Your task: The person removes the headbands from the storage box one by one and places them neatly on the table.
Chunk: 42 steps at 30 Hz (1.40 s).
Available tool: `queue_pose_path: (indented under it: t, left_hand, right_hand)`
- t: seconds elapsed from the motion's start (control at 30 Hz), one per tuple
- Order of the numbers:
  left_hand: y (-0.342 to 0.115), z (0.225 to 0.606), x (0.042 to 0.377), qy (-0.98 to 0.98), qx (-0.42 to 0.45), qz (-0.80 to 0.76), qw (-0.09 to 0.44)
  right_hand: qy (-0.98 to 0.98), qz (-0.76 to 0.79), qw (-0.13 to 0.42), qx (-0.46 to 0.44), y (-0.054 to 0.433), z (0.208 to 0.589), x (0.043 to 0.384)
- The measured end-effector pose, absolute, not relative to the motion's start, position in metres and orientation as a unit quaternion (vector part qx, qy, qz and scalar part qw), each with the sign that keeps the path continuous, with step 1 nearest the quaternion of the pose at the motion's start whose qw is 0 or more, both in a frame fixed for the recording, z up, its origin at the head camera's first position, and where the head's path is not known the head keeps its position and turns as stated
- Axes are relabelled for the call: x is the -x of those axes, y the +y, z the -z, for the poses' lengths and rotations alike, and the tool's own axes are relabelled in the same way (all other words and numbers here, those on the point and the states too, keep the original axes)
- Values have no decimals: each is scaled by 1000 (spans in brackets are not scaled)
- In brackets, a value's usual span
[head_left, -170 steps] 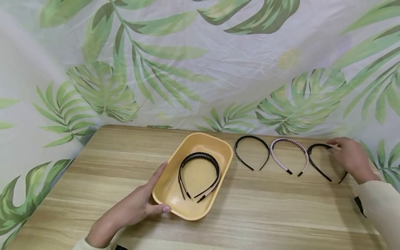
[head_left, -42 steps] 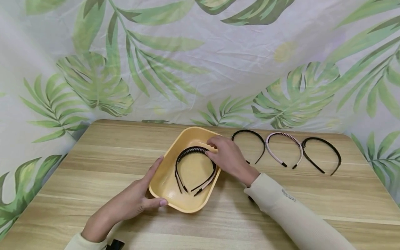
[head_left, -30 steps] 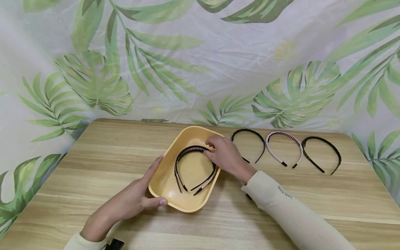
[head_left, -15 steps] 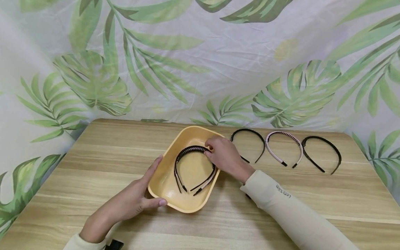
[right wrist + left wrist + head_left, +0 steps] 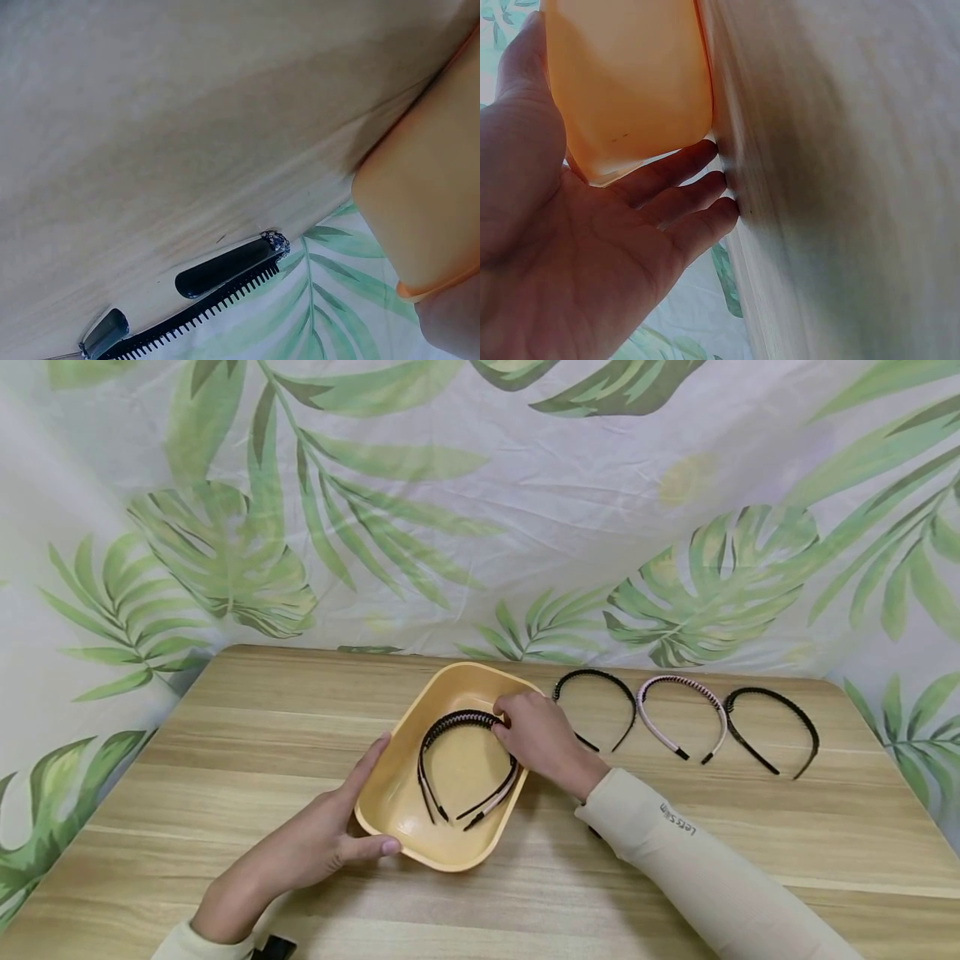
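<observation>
My left hand holds a yellow plastic box at its near left corner, thumb at the near side and fingers along the left wall. In the left wrist view, several fingers reach under the box, fingertips at the tabletop. Stacked headbands, black and pale pink, lie inside. My right hand reaches over the box's right rim and pinches the stack at its upper right; the fingertips are partly hidden. Only a bit of that hand shows in the right wrist view, beside the box.
Right of the box, a black headband, a pink one and another black one lie in a row along the table's back edge. A toothed black headband shows in the right wrist view. A leaf-printed cloth hangs behind.
Since the earliest frame, my right hand has left the far-right headband on the table and come to the stack in the box. Lately its fingers have drawn together on the stack. My left hand stays put.
</observation>
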<state>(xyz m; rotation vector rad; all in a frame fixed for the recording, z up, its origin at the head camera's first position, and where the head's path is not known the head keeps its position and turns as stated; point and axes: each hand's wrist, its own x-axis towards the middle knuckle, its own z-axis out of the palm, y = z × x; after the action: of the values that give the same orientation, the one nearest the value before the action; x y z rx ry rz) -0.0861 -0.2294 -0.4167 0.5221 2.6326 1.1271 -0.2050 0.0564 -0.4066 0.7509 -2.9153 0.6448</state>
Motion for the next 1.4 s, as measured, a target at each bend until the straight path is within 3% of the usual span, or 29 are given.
queue_pose_path:
  t: [1.4]
  left_hand:
    - [-230, 416, 86, 896, -181, -387, 118]
  right_hand:
    - [-936, -255, 18, -241, 57, 403, 207]
